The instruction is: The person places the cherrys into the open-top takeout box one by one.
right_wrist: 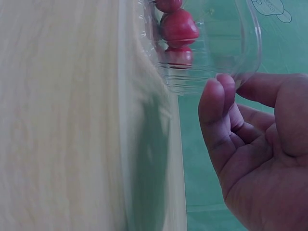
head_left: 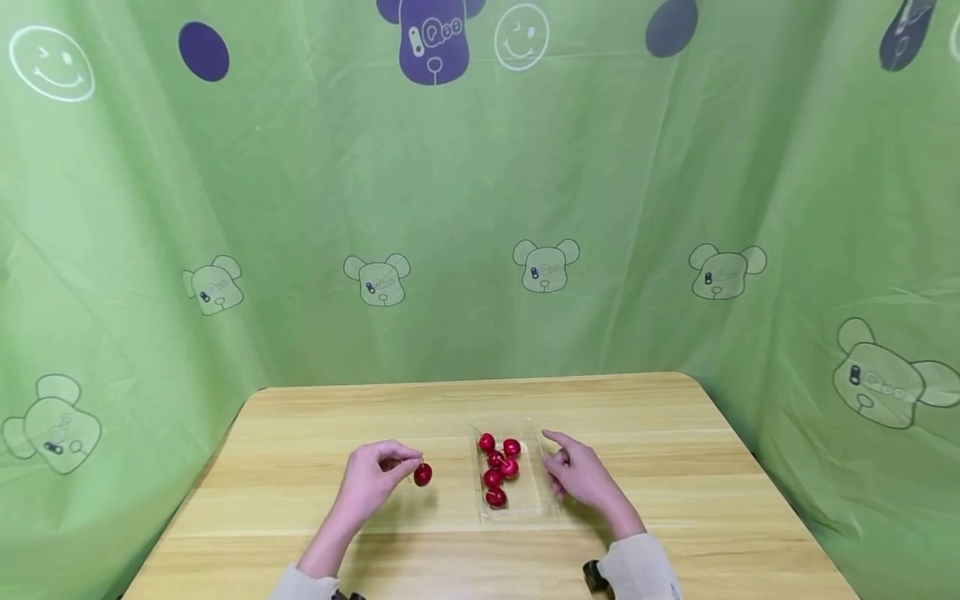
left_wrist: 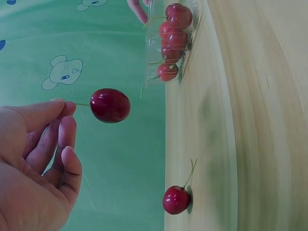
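My left hand (head_left: pixel 375 475) pinches the thin stem of a dark red cherry (left_wrist: pixel 110 105), which hangs above the table. A second cherry (left_wrist: pixel 176 199) with its stem lies on the wood in the left wrist view; in the head view the left hand mostly hides it. Several cherries (head_left: pixel 510 468) sit along the left side of a clear plastic box (head_left: pixel 536 500). At the box's right edge is my right hand (head_left: pixel 581 477). Its thumb and curled fingers (right_wrist: pixel 211 103) hold the rim there in the right wrist view, with the index finger extended in the head view.
The box stands on a light wooden table (head_left: pixel 637 417) with rounded far corners. Green curtains (head_left: pixel 465 167) printed with bear heads and smiling faces hang behind it and at both sides.
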`<state>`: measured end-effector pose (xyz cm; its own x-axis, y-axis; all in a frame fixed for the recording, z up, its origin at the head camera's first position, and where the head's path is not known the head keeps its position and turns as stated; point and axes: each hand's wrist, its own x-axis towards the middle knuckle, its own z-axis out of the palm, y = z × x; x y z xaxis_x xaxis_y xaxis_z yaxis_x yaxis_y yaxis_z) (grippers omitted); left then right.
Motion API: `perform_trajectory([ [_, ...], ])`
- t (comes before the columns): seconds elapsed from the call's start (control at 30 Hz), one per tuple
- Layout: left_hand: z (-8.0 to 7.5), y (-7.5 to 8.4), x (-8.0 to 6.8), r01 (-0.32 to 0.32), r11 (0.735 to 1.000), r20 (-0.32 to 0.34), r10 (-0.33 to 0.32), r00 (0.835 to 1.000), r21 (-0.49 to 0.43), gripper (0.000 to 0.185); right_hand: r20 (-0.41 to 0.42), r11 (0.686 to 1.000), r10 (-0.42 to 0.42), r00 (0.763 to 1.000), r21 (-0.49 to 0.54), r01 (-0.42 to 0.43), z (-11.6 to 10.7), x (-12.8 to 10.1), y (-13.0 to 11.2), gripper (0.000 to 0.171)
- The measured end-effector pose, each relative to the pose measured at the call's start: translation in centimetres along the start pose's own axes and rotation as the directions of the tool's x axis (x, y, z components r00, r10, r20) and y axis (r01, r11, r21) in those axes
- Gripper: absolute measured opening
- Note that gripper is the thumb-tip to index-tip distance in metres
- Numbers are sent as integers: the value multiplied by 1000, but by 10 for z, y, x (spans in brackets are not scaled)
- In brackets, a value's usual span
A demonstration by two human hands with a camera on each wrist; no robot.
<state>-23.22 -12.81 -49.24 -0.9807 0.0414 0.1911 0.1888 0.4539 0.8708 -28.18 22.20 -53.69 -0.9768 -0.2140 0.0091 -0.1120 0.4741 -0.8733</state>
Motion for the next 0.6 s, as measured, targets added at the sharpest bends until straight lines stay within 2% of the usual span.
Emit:
perform_trajectory([
  [0.33, 9, 0, 9, -34, 999, 3, 34, 999, -15, 11, 0, 1000, -8, 1000, -26, 8, 0, 0, 3, 54],
  [0.6, 20, 0, 20, -60, 996, 15, 61, 998, -63, 9, 3, 1000, 6, 1000, -15, -6, 1, 0, 2, 55],
])
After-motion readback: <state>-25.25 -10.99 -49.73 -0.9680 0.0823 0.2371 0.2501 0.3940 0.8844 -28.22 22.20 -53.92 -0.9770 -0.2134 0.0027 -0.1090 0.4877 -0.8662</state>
